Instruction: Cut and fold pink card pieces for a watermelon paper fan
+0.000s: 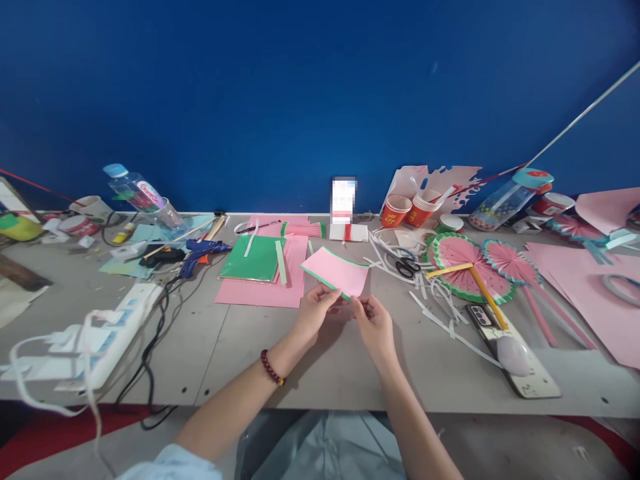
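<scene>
A pink sheet of paper (337, 268) with green strips along two opposite edges is held up over the table, tilted. My left hand (319, 305) pinches its near green edge between thumb and fingers. Close beside it, my right hand (371, 319) grips the same edge towards the right corner. The fingertips beneath the sheet are partly hidden. Left of the hands lies a stack of green paper (249, 260) on pink sheets (260, 293), with a pale green strip (282, 263) across it. A pleated pink paper with green edges (303, 230) lies behind.
Scissors (407, 267) and white paper strips (440, 313) lie to the right, near watermelon-patterned paper fans (467, 263) and a phone (530, 370). Red paper cups (397, 211) stand behind. On the left are a blue glue gun (200, 253), black cables (159, 327) and a white power strip (120, 333).
</scene>
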{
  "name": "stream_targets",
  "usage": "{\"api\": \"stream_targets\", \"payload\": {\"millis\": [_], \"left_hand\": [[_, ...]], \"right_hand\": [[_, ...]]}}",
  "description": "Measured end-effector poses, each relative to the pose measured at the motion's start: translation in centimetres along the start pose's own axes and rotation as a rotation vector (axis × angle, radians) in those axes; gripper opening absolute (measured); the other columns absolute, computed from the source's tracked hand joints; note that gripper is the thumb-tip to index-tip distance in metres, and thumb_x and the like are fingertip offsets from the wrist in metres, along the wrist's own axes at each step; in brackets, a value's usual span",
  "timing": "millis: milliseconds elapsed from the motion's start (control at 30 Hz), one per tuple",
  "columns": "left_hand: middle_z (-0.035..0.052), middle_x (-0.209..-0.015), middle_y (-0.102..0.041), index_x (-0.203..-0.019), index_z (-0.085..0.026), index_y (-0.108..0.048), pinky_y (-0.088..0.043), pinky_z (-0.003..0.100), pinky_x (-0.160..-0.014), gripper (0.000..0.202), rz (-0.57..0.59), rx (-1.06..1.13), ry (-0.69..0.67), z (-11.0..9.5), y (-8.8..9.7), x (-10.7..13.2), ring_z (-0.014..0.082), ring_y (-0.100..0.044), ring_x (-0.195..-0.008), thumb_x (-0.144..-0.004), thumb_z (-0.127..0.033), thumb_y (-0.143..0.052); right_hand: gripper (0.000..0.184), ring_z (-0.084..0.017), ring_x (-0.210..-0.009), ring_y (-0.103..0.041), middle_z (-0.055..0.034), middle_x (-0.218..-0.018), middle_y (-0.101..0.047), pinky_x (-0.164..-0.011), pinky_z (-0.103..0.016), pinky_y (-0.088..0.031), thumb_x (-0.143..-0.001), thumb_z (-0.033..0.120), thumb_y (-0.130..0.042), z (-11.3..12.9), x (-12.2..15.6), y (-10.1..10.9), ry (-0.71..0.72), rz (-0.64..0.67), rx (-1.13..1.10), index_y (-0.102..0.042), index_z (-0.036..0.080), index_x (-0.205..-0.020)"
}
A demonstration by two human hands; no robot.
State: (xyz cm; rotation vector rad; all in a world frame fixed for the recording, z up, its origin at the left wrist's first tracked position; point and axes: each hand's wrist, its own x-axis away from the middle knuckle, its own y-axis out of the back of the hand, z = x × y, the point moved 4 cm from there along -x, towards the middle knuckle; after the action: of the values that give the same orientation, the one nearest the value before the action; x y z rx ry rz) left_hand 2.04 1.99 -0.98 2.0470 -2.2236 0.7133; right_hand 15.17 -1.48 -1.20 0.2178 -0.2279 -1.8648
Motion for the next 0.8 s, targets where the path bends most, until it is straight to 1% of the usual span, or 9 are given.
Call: {"api": "stream_targets", "payload": {"millis": [167, 300, 433, 633, 800], "left_hand": [[0.0024, -0.071, -0.069, -0.065, -0.017, -0.055, -0.047, 0.026, -0.059, 0.033, -0.012, 0.031, 0.018, 0.0, 0.1, -0.1, 0.0218, -0.068, -0.077, -0.061, -0.042, -0.077], [0.0029, -0.071, -0.070, -0.064, -0.017, -0.055, -0.049, 0.027, -0.060, 0.033, -0.012, 0.056, 0.027, 0.1, 0.0, -0.1, 0.0226, -0.068, -0.079, -0.060, -0.041, -0.078], [0.0026, -0.072, -0.070, -0.064, -0.017, -0.055, -0.050, 0.028, -0.063, 0.033, -0.006, 0.082, 0.032, 0.1, 0.0, -0.1, 0.0225, -0.068, -0.080, -0.059, -0.040, -0.079], [0.0035, -0.076, -0.070, -0.065, -0.017, -0.054, -0.051, 0.027, -0.060, 0.033, 0.009, 0.122, 0.038, 0.5, 0.1, -0.3, 0.0229, -0.068, -0.081, -0.060, -0.039, -0.078], [0.0043, -0.078, -0.070, -0.067, -0.017, -0.054, -0.050, 0.027, -0.061, 0.034, 0.015, 0.116, 0.050, 0.5, 0.0, -0.2, 0.0222, -0.068, -0.081, -0.060, -0.040, -0.078]], "right_hand": [[0.038, -0.011, -0.053, -0.046, 0.0007, -0.060, -0.057, -0.052, -0.023, -0.037, -0.080, 0.054, -0.051, -0.9, -0.2, -0.1, -0.032, 0.010, -0.021, -0.059, 0.017, -0.073], [0.040, -0.011, -0.053, -0.046, 0.0011, -0.059, -0.055, -0.052, -0.023, -0.036, -0.081, 0.055, -0.050, -0.9, -0.2, -0.1, -0.043, 0.021, -0.034, -0.057, 0.017, -0.070], [0.040, -0.011, -0.054, -0.046, 0.0006, -0.060, -0.055, -0.052, -0.023, -0.037, -0.081, 0.055, -0.050, -0.9, -0.3, -0.1, -0.040, 0.018, -0.048, -0.057, 0.017, -0.072], [0.040, -0.011, -0.052, -0.045, 0.0013, -0.058, -0.054, -0.049, -0.022, -0.038, -0.080, 0.056, -0.051, -1.4, -0.3, -0.1, -0.058, 0.010, -0.070, -0.057, 0.017, -0.072], [0.041, -0.011, -0.051, -0.046, 0.0009, -0.058, -0.055, -0.050, -0.022, -0.041, -0.079, 0.056, -0.051, -1.2, -0.3, -0.1, -0.076, 0.019, -0.083, -0.056, 0.017, -0.069]]}}
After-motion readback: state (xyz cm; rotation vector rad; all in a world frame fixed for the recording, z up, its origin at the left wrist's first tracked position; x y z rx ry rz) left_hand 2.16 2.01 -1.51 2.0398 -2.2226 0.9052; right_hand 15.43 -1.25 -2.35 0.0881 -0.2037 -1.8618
